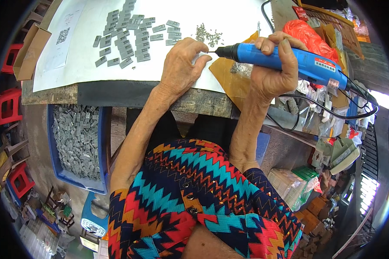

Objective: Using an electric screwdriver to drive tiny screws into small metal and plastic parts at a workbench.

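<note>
My right hand (272, 75) is wrapped round a blue electric screwdriver (309, 64), held almost level with its black nose pointing left. The thin bit ends at the fingertips of my left hand (181, 64). Thumb and forefinger there are curled close together around the tip; whatever they pinch is too small and covered to make out. Beyond my left hand, several grey rectangular plastic pieces (125, 47) lie in rows and loose on a white sheet (82, 62). A scatter of tiny brass-coloured screws (208, 34) sits just past the bit.
A blue bin (52, 146) full of grey pieces stands below the table's left edge. Red stools (8, 105) are farther left. A brown cardboard flap (30, 56) borders the sheet. On the right are a red plastic bag (300, 36), yellow-brown paper (224, 73) and the screwdriver's black cable (328, 113).
</note>
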A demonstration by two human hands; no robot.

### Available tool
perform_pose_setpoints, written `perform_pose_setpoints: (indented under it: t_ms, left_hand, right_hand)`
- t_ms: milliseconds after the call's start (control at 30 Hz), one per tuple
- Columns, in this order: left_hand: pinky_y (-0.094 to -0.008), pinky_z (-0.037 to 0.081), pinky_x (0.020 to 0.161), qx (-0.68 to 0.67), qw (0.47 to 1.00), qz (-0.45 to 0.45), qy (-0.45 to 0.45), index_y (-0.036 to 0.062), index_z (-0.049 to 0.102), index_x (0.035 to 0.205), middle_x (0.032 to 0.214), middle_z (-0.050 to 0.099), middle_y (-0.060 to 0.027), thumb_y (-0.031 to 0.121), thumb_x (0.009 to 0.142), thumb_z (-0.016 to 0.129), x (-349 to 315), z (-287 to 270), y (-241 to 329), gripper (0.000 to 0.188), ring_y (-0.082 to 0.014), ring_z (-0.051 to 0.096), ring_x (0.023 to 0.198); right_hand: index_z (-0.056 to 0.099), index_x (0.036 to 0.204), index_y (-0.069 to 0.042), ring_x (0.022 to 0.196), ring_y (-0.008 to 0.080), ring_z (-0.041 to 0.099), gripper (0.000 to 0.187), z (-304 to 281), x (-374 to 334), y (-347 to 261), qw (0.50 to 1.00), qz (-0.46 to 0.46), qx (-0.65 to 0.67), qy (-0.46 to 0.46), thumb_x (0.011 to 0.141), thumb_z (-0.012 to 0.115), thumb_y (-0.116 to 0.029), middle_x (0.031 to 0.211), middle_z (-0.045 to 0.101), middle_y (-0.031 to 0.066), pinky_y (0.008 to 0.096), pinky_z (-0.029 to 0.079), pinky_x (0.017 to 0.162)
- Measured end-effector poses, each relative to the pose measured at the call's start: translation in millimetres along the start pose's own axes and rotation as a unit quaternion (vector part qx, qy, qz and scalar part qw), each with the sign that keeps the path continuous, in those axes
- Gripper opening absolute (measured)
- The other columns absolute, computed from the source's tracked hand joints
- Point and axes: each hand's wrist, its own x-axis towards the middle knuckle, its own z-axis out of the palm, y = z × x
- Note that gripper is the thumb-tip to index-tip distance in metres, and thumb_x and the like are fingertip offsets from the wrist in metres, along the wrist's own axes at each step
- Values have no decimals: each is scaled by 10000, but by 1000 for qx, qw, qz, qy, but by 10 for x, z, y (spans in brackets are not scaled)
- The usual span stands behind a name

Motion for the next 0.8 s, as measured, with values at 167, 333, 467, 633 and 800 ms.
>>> perform_pose_setpoints:
  t_ms: [167, 333, 467, 633, 800]
  left_hand:
    - [-281, 458, 613, -23, 1000, 7, 13, 4, 624, 876, 797, 594, -77, 88, 766, 647, 7, -10, -5, 140, -155, 549, 683]
    - [-282, 455, 610, -15, 1000, 6, 14, 1, 619, 864, 787, 592, -78, 80, 766, 645, 13, 5, -23, 129, -156, 545, 664]
    - [-281, 455, 612, -22, 1000, 0, 12, -5, 614, 858, 787, 591, -81, 72, 761, 640, 23, -6, -13, 127, -160, 558, 677]
    - [-286, 460, 630, -6, 1000, -16, 2, -2, 614, 865, 791, 591, -81, 75, 760, 634, 35, 13, -28, 131, -170, 566, 693]
    - [-294, 463, 653, -1, 1000, -24, 16, 1, 614, 872, 803, 590, -81, 77, 759, 632, 38, 38, -13, 138, -180, 566, 724]
  right_hand:
    - [553, 968, -80, 615, 188, 550, 204, 15, -6, 7, 1000, 8, 9, 5, 775, 560, -14, 821, 594, 151, 371, 417, 647]
    - [550, 976, -89, 612, 187, 545, 213, 39, -12, 10, 1000, 8, 9, 11, 777, 558, -14, 823, 592, 151, 372, 415, 647]
    - [550, 975, -90, 611, 185, 543, 211, 42, -14, 10, 1000, 6, 6, 3, 779, 557, -14, 817, 591, 149, 373, 413, 648]
    - [555, 966, -88, 608, 184, 543, 198, 44, -17, 7, 1000, 6, 12, 4, 780, 557, -20, 811, 592, 148, 373, 412, 649]
    - [560, 961, -87, 611, 185, 550, 191, 5, 5, -3, 1000, -5, 1, -1, 780, 565, -28, 811, 592, 147, 376, 417, 651]
